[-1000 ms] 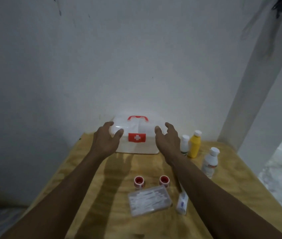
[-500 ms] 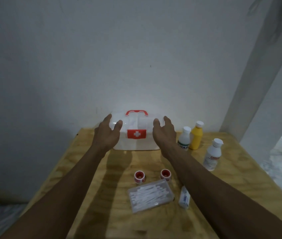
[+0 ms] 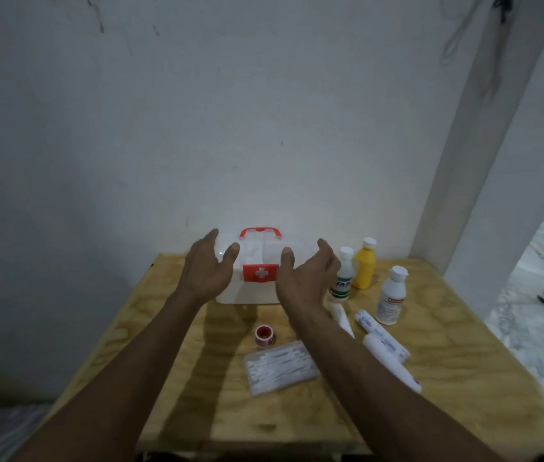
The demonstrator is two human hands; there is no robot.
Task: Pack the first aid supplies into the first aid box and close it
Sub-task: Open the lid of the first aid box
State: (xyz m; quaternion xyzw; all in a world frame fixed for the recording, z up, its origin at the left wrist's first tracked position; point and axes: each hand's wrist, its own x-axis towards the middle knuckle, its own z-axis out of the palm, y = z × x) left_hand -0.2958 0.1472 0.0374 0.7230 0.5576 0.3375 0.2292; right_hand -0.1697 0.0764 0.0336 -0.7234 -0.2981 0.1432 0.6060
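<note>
Plywood table (image 3: 170,378) against a white wall carries the closed first aid box (image 3: 259,266) at its far edge. Left hand (image 3: 209,270) and right hand (image 3: 307,278), open and empty, have spread slightly since a moment ago, flanking the box without gripping. Bottles, rolls and swabs remain unpacked; opening is judged next.

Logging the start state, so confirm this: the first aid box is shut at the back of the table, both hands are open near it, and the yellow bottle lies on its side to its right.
One error: in the head view the yellow bottle stands upright. The first aid box is shut at the back of the table, with the left hand and right hand open near it.
</note>
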